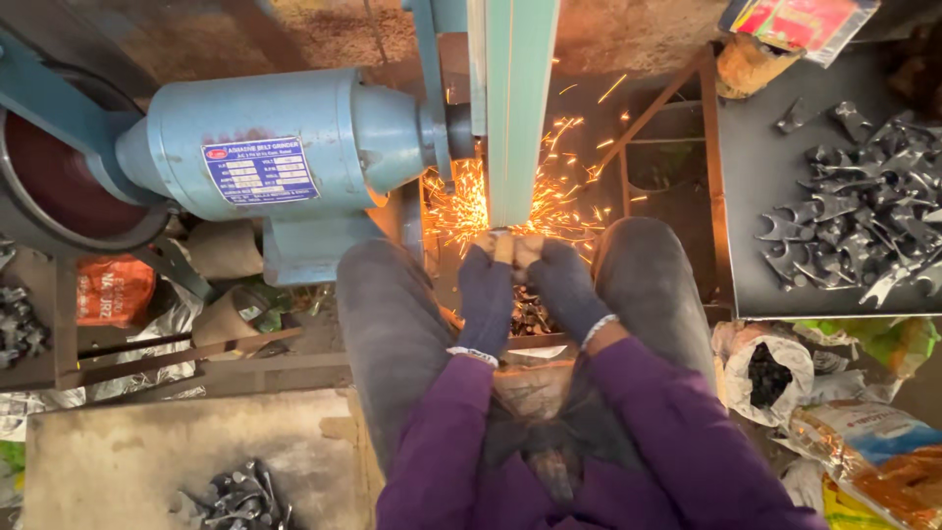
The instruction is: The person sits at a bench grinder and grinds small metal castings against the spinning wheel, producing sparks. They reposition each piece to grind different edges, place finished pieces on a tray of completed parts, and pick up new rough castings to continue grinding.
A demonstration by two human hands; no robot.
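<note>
Left hand point(488, 285): dark knit glove, fingertips bare; grip pinched w/ the right on a small workpiece point(502, 236) at the belt.
Right hand point(561, 280): same glove type, grip closed on the same piece; both hands touching at the fingertips.
Workpiece: mostly hidden by fingers and glare; sits at the lower end of the belt, between the knees. Shape, long axis and heading: can't tell.
Belt point(512, 108): flat, smooth, pale green abrasive strip, running vertical in view, top edge down to the hands.
Sparks point(461, 201): orange spray fanning left and right of the contact pt, thickest on the left.
Grinder motor point(280, 147): light-blue painted cylinder, rounded housing, blue plate on its side; long axis horizontal, left of belt.
Worktop point(746, 196): dark flat sheet metal, far right; carries a heap of forged parts point(863, 221), grey, dull, forked and angular, tangled.
Second heap point(240, 496): similar grey parts on a worn flat board, lower left.
Sleeves point(628, 422): purple cloth; trousers grey, dusty.
Bag point(770, 373): pale, crumpled, open, w/ dark bits inside, below the worktop.
</note>
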